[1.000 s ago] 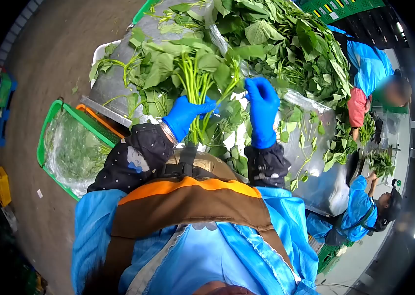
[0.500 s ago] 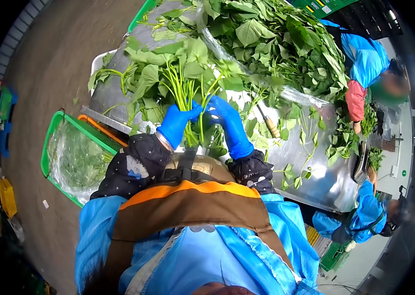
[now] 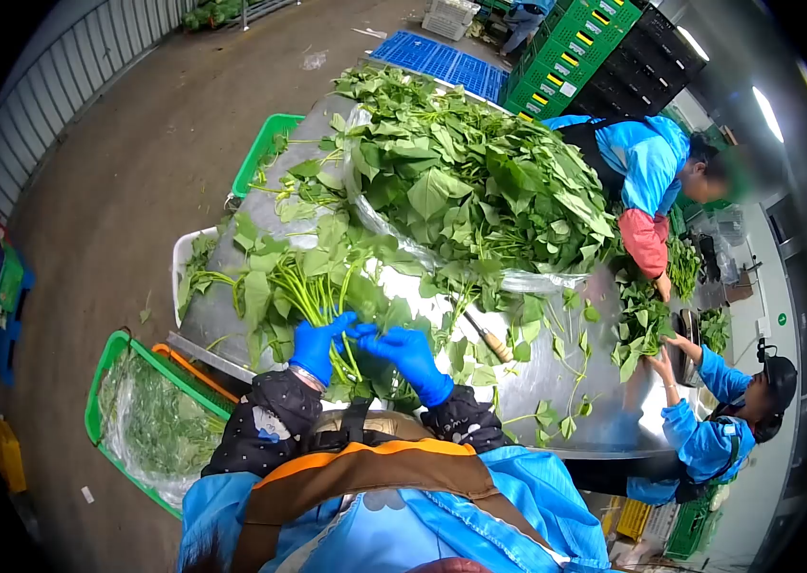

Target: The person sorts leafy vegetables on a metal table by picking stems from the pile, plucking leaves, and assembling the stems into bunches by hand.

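- Over grey metal table (image 3: 528, 387): blue-gloved left hand (image 3: 318, 349) grips leafy green bunch (image 3: 303, 291).
- Blue-gloved right hand (image 3: 410, 361), apart a second ago, now beside it; grip: can't tell.
- Looks two-handed now.

A produce workroom: stacked crates (image 3: 571, 53), a metal table (image 3: 530, 390) (heaped with leafy greens (image 3: 470, 186)).

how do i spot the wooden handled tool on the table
On the metal table, find the big leaf pile. Below it in view, right of the right hand, lies the tool, its tan wooden handle standing out from nearby green leaves.
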`<state>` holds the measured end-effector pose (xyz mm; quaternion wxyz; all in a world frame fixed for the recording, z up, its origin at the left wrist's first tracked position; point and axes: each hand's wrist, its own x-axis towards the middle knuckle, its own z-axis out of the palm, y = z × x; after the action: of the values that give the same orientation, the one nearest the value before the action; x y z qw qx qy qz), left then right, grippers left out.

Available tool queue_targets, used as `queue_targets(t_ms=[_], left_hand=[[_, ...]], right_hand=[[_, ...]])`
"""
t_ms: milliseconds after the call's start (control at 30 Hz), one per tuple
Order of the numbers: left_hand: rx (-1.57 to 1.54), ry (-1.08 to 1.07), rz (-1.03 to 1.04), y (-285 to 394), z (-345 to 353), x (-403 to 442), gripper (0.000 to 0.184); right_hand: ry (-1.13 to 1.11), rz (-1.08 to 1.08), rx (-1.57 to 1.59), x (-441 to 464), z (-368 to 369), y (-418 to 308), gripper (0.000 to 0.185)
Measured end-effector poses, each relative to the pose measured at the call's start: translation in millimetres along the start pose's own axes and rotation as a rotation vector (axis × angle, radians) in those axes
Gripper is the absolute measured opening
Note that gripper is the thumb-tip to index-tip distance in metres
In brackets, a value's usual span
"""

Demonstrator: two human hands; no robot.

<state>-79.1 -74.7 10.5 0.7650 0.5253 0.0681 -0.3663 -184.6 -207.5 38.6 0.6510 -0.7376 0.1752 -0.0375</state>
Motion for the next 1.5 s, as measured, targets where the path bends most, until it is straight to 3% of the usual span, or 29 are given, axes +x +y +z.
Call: queue_targets(t_ms=[67, 100, 167, 233, 300, 367, 433, 500, 567, 600, 700, 733, 833, 900, 933, 967, 1000, 1033, 1100, 1200, 1267, 1333, 1367, 1400, 1433, 1467, 1500], left_hand=[[-0.144, 0.098, 0.133, 1, -8, 13, 0.014], [-0.191, 0.136, 0.201, 8, -21, 25, 0.013], [-0.227, 0.205, 0.248, 28, -28, 30, 0.011], [-0.11, 0.156, 0.291, 39, -27, 24, 0.012], [-0.158, 0.011, 0.284, 38, -18, 16, 0.016], [-0.116, -0.058, 0.255, 30, -2, 7, 0.018], [-0.121, -0.089, 0.275, 16, 12, 6, 0.024], [-0.08, -0.15, 0.231, 16, 22, -9, 0.03], [-0.022, -0.185, 0.158, 15, 29, -20, 0.033], [-0.037, -0.218, 0.18, 14, 30, -22, 0.034], [-0.071, -0.313, 0.158, 1, 29, -22, 0.034], [-0.075, -0.385, 0.154, -1, 30, -22, 0.035], [-0.098, -0.485, -0.024, -13, 29, -16, 0.033], [0.035, -0.51, -0.041, -13, 38, -26, 0.032], [-0.027, -0.528, -0.063, -18, 37, -25, 0.033], [0.035, -0.55, -0.048, -16, 41, -29, 0.033], [0.154, -0.48, -0.074, -16, 44, -36, 0.033], [0.202, -0.55, 0.023, -16, 56, -44, 0.035], [0.2, -0.597, 0.033, -17, 77, -54, 0.039], [0.285, -0.697, -0.002, -35, 113, -65, 0.042], [0.355, -0.742, -0.036, -60, 141, -67, 0.039], [0.432, -0.792, -0.128, -82, 178, -82, 0.048], [0.431, -0.866, -0.068, -102, 191, -83, 0.052], [0.457, -0.898, -0.131, -114, 202, -84, 0.055], [0.425, -0.879, -0.215, -127, 212, -82, 0.051], [0.428, -0.875, -0.267, -135, 218, -76, 0.047], [0.43, -0.862, -0.325, -144, 225, -72, 0.044]], right_hand=[[-0.153, -0.079, -0.024, -14, 4, 1, 0.019], [-0.241, -0.018, -0.19, -22, 2, 0, 0.019], [-0.239, -0.086, 0.319, -28, -9, 26, 0.028], [0.163, 0.048, 1.221, -19, -29, 34, 0.046], [0.114, 0.142, 1.238, -15, -50, 33, 0.054], [-0.051, 0.196, 0.737, -21, -34, 7, 0.049], [-0.131, -0.022, 0.344, -12, -13, 9, 0.048], [-0.107, -0.013, 0.143, -10, 10, 0, 0.048], [-0.019, 0.009, -0.435, -17, 23, -10, 0.05], [0.053, -0.084, -0.552, -21, 25, -16, 0.049], [0.025, -0.095, -0.755, -23, 20, -24, 0.044], [0.004, -0.038, -0.782, -26, 18, -29, 0.041], [0.14, -0.325, -0.728, -30, 9, -2, 0.045], [0.171, -0.181, -0.843, -46, 7, -18, 0.056], [0.253, -0.267, -0.79, -51, 9, -16, 0.062], [0.296, -0.22, -0.778, -58, 10, -27, 0.067], [0.354, -0.273, -0.77, -62, 7, -33, 0.06], [0.279, -0.109, -0.806, -66, 4, -35, 0.047], [0.265, -0.088, -0.628, -68, -9, -17, 0.038], [0.211, -0.111, -0.582, -93, -48, -5, 0.036], [0.255, -0.089, -0.492, -118, -88, 13, 0.035], [0.36, -0.09, -0.348, -152, -140, 36, 0.035], [0.415, -0.118, -0.424, -172, -175, 48, 0.035], [0.434, 0.016, -0.662, -193, -217, 48, 0.034], [0.536, -0.044, -0.636, -215, -259, 49, 0.033], [0.602, 0.115, -0.67, -238, -303, 40, 0.032], [0.757, -0.026, -0.929, -259, -355, 75, 0.031]])
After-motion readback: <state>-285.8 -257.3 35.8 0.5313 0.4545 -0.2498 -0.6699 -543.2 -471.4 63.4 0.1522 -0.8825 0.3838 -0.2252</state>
